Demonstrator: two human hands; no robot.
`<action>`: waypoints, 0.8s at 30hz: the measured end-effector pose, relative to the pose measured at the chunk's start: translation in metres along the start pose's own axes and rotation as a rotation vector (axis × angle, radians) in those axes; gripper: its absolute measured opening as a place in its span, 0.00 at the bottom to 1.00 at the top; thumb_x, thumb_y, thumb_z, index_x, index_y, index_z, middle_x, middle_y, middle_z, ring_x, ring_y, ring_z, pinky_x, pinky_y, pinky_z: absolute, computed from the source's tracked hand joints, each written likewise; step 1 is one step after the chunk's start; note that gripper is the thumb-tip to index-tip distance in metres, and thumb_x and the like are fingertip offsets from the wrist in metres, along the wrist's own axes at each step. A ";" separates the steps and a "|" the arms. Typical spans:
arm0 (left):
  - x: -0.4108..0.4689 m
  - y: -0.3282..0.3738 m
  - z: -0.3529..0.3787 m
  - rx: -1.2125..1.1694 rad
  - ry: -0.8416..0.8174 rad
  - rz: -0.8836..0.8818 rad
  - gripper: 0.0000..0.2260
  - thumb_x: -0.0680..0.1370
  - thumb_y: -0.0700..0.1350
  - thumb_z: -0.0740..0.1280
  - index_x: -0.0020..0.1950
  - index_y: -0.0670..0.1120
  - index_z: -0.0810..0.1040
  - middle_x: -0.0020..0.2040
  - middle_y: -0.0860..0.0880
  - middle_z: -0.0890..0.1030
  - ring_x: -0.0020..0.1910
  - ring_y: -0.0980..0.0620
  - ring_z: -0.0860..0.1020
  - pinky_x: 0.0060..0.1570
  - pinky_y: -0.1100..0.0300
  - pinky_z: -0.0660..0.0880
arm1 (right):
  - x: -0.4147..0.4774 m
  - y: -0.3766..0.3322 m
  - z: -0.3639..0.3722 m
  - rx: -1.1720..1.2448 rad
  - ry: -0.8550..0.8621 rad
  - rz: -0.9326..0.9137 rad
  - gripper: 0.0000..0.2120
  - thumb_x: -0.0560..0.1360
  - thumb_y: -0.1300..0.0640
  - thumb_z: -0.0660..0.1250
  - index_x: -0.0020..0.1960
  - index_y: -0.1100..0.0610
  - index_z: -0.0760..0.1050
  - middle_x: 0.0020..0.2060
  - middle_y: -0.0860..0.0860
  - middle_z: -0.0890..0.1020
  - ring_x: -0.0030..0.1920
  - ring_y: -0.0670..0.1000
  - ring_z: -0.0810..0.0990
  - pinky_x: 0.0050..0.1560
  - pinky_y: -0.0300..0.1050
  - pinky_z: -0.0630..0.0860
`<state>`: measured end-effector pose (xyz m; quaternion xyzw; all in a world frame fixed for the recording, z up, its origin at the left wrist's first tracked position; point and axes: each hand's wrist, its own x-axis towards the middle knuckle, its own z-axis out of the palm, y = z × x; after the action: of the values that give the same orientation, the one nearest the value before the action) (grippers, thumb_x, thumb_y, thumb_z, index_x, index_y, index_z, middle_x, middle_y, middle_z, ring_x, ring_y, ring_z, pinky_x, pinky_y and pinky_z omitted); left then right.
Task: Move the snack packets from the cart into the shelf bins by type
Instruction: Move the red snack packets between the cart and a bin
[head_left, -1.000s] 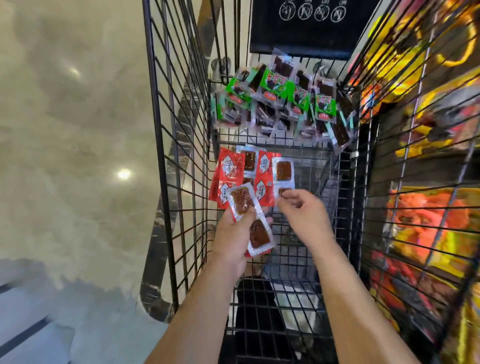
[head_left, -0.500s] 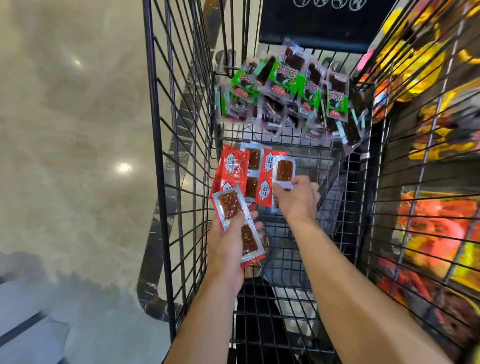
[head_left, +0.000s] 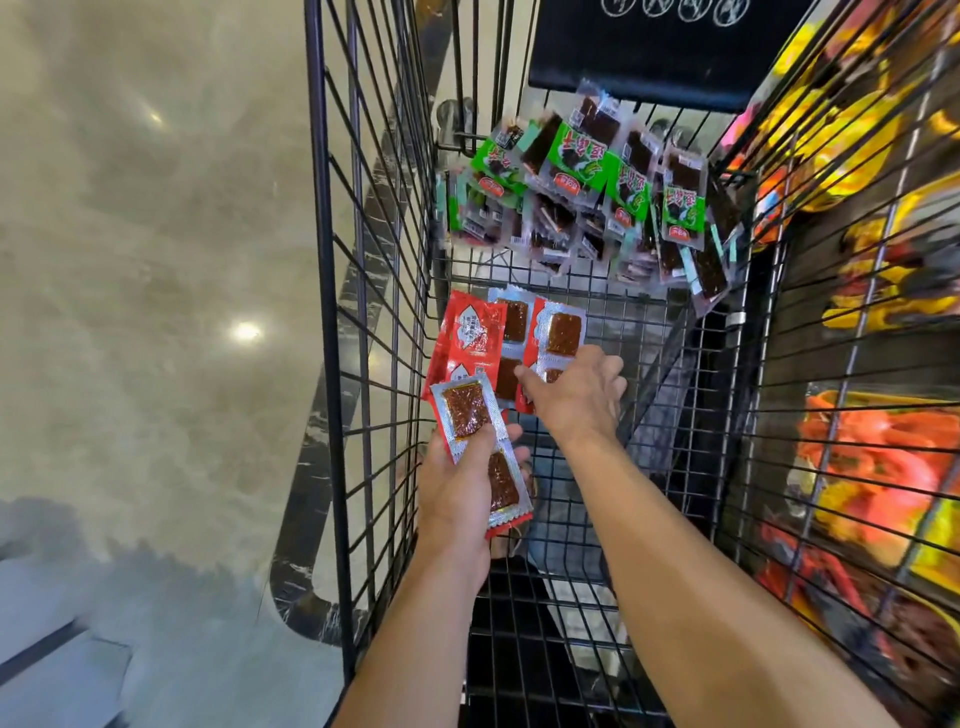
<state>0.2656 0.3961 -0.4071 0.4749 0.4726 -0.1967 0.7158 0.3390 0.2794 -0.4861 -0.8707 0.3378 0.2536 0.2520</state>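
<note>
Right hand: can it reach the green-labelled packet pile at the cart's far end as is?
Probably yes: nothing stands between the right hand and the green-labelled packet pile further along the wire cart, though it grips red foil packets.

Bright, floor (head_left: 156, 260) glare, blurred, warped edges

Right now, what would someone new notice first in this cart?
A heap of green packets at the far end of the cart stands out. Nearer, the right hand grips the red packets lying there, while the left hand holds a two-packet strip.
</note>
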 end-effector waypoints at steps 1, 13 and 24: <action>0.000 0.000 0.000 0.002 0.000 -0.001 0.10 0.84 0.43 0.69 0.65 0.49 0.80 0.51 0.47 0.89 0.45 0.49 0.88 0.41 0.56 0.85 | 0.000 0.002 -0.001 -0.002 0.001 -0.016 0.34 0.73 0.37 0.74 0.67 0.57 0.68 0.63 0.55 0.68 0.65 0.58 0.68 0.64 0.56 0.73; 0.005 -0.003 -0.003 0.042 -0.019 -0.006 0.09 0.84 0.45 0.68 0.65 0.51 0.81 0.52 0.49 0.89 0.48 0.49 0.88 0.43 0.55 0.85 | -0.011 0.023 -0.004 -0.099 -0.032 -0.173 0.24 0.77 0.51 0.69 0.71 0.54 0.68 0.63 0.55 0.72 0.63 0.56 0.69 0.65 0.55 0.72; 0.002 -0.001 -0.001 0.097 -0.031 0.010 0.08 0.84 0.49 0.69 0.63 0.54 0.81 0.52 0.52 0.89 0.49 0.51 0.88 0.47 0.51 0.85 | -0.038 0.053 -0.063 0.688 -0.312 -0.169 0.12 0.85 0.56 0.59 0.59 0.46 0.80 0.53 0.52 0.87 0.49 0.49 0.87 0.48 0.47 0.85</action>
<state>0.2654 0.3970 -0.4091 0.5083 0.4489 -0.2234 0.7002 0.2936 0.2243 -0.4304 -0.7110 0.2878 0.2329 0.5978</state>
